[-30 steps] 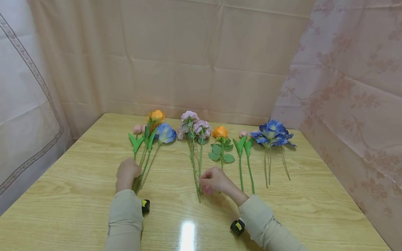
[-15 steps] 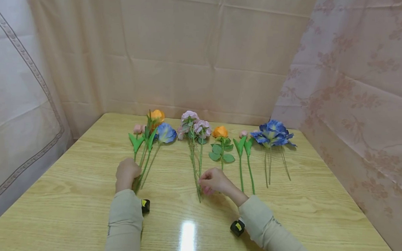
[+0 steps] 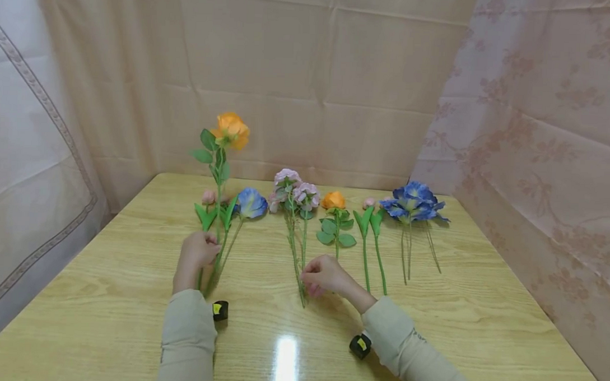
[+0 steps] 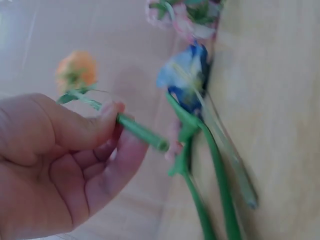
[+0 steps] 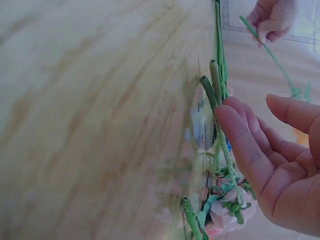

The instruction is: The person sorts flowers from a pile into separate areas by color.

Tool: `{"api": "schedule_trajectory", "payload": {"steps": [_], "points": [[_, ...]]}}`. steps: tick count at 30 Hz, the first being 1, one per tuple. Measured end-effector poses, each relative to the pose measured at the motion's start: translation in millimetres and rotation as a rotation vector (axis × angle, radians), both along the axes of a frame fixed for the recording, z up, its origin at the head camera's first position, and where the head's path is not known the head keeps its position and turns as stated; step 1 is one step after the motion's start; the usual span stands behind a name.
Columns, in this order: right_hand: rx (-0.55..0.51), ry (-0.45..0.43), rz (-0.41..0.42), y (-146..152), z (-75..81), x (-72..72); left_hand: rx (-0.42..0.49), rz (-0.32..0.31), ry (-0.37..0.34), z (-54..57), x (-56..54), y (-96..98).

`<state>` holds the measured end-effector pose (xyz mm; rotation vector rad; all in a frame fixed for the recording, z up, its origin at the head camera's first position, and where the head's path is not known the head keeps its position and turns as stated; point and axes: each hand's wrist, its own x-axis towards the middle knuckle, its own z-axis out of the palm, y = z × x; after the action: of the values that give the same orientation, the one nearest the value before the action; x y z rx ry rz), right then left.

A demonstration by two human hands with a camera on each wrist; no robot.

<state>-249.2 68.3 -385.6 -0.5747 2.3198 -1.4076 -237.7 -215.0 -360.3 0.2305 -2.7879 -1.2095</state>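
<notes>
My left hand [image 3: 195, 255] pinches the green stem of an orange rose [image 3: 231, 131] between thumb and fingers. The rose stands upright above the table's left part, and its cut stem end [image 4: 150, 139] pokes out past the fingertips in the left wrist view. Below lie a blue flower [image 3: 253, 203] and green-leaved pink tulips [image 3: 209, 198]. My right hand [image 3: 328, 274] is beside the stems of the pale pink flowers [image 3: 306, 195]. In the right wrist view its thumb is apart from the fingers, and the fingertips [image 5: 229, 116] are at the stems; whether they touch is unclear.
Right of the pink flowers lie another orange rose [image 3: 334, 200], two more tulips [image 3: 367, 223] and a cluster of blue flowers [image 3: 413, 202]. Curtains [image 3: 308, 89] hang behind and beside the wooden table [image 3: 129, 319]. A black wrist device sits under each cuff.
The left orange rose has come up off the table, its bloom now raised against the back curtain. My left hand has lifted slightly with it; the right hand has stayed in place.
</notes>
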Motion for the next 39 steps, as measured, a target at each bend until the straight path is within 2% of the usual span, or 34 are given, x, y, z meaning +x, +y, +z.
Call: {"api": "schedule_trajectory", "payload": {"steps": [3, 5, 13, 17, 23, 29, 35, 39], "points": [[-0.003, -0.001, 0.003, 0, -2.5, -1.4, 0.108, -0.053, 0.022, 3.7, -1.9, 8.6], [-0.005, 0.005, 0.008, -1, -2.0, -0.8, 0.142, -0.091, 0.036, 6.1, -2.9, 15.7], [-0.001, 0.071, 0.016, -3, 2.1, 4.7, 0.166, -0.219, 0.075, 13.8, -4.5, 50.4], [-0.041, 0.096, -0.003, -5, 4.3, 7.8, 0.181, -0.294, 0.067, 14.4, -5.0, 71.2], [-0.145, 0.147, -0.014, -9, 6.7, 10.5, 0.251, -0.417, 0.049, 10.1, -5.1, 99.9], [-0.262, 0.141, -0.013, -8, 7.3, 10.8, 0.294, -0.469, -0.001, 7.3, -6.2, 116.8], [-0.312, 0.121, -0.074, -6, 6.6, 9.2, 0.319, -0.498, -0.007, 6.0, -7.7, 123.1], [-0.332, 0.122, -0.086, -3, 5.4, 9.1, 0.315, -0.507, -0.017, 5.1, -8.9, 126.9]]}}
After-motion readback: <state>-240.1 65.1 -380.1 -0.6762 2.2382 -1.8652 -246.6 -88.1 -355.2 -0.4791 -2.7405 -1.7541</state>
